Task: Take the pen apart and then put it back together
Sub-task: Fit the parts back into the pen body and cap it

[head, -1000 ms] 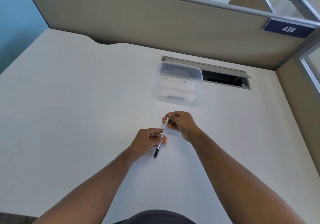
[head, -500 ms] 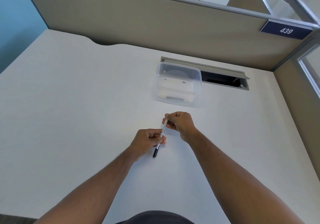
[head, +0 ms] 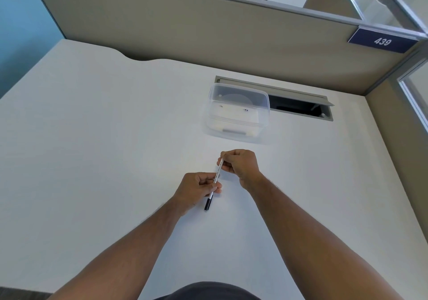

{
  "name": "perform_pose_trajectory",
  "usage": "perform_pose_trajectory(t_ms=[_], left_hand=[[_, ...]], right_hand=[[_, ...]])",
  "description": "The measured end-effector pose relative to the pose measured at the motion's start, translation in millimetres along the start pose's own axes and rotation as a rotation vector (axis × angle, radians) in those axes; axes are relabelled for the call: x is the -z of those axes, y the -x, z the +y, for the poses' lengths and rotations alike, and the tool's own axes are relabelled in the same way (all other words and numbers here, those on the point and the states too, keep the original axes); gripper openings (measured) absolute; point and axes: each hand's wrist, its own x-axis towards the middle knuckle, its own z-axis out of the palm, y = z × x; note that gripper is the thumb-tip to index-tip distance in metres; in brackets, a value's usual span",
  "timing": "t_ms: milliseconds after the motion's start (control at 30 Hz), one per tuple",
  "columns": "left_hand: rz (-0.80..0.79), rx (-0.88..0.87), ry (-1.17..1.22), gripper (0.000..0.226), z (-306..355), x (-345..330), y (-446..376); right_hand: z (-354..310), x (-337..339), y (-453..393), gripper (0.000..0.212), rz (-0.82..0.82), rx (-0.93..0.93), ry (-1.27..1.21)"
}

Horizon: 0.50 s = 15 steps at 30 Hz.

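I judge I'm at the very start of the take-apart: the pen [head: 214, 182] looks whole, black cap at its near end. It hangs above the table [head: 92, 160], in the middle, just near of a clear plastic container [head: 238, 112]. My left hand [head: 196, 189] is pinched closed around the lower barrel; my right hand [head: 240, 164] is pinched closed on the far end. Next I would need opposed pulling or twisting; which joint gives first I cannot tell.
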Motion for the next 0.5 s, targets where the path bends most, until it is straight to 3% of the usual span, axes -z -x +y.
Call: perform_pose_trajectory(t_ms=[300, 500], left_hand=[[0.002, 0.024, 0.035, 0.034, 0.7, -0.2, -1.2], [-0.059, 0.025, 0.007, 0.028, 4.5, 1.8, 0.0]], right_hand=[[10.2, -2.4, 5.0, 0.011, -0.019, -0.022, 0.037], [25.7, 3.1, 10.8, 0.015, -0.068, 0.027, 0.321]])
